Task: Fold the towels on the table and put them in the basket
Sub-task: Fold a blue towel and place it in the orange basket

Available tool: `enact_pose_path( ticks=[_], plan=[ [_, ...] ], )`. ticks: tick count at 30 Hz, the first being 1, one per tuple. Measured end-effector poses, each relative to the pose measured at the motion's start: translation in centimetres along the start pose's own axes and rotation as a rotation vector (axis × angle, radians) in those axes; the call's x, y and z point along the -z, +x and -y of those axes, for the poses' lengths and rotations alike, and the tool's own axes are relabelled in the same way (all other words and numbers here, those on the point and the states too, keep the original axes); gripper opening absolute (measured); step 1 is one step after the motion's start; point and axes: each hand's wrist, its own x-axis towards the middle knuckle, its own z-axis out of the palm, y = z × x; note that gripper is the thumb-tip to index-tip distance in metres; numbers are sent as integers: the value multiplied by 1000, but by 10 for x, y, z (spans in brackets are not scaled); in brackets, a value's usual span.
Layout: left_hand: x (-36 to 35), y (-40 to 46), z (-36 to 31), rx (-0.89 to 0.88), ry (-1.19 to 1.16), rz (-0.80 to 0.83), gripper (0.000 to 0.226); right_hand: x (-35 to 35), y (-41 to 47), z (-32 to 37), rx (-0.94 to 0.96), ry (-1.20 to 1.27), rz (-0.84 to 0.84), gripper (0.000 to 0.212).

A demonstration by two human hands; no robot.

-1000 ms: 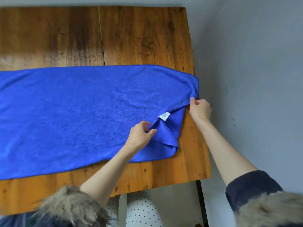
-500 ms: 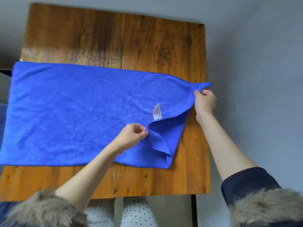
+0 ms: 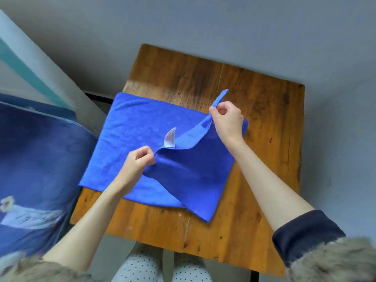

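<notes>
A blue towel (image 3: 130,137) lies spread on the wooden table (image 3: 264,110), its right end lifted and turned over toward the left. My left hand (image 3: 136,161) pinches the near corner of that lifted end at the towel's middle. At the far corner, my right hand (image 3: 227,121) pinches the edge and holds it above the table, a strip of cloth sticking up past the fingers. A small white label (image 3: 170,137) stands up on the raised edge between my hands. No basket is in view.
A bed or sofa with a dark blue patterned cover (image 3: 38,169) stands close against the table's left side. A grey wall (image 3: 335,47) runs behind and to the right of the table. My knees in dotted trousers (image 3: 158,267) show below the near table edge.
Both hands have carried the towel's right end up and leftward over the rest of the towel. The view has swung left, so the bed cover now shows.
</notes>
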Motion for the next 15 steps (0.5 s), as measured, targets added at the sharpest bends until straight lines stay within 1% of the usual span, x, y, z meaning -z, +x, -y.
enact_pose_path(
  ticks=[3,5,7,9,10,11,13,15],
  plan=[
    [39,-6,8,-8,-76,-99,21,-39,-1,31,23,46,70,11],
    [62,-4,19,27,-115,-189,22,-64,-3,45,10,117,139,10],
    [79,2,37,82,-51,-305,24,-88,-6,52,-27,183,231,9],
    [90,10,56,160,93,-400,17,-110,-7,48,-68,160,297,13],
    [94,14,65,203,166,-421,13,-119,-6,40,-70,71,310,17],
    [96,18,73,238,232,-419,14,-126,-6,31,-49,-64,319,21],
    [98,26,92,284,347,-377,22,-133,-5,7,23,-352,344,27],
    [97,32,107,281,427,-351,29,-131,-5,-18,94,-594,426,42]
  ],
)
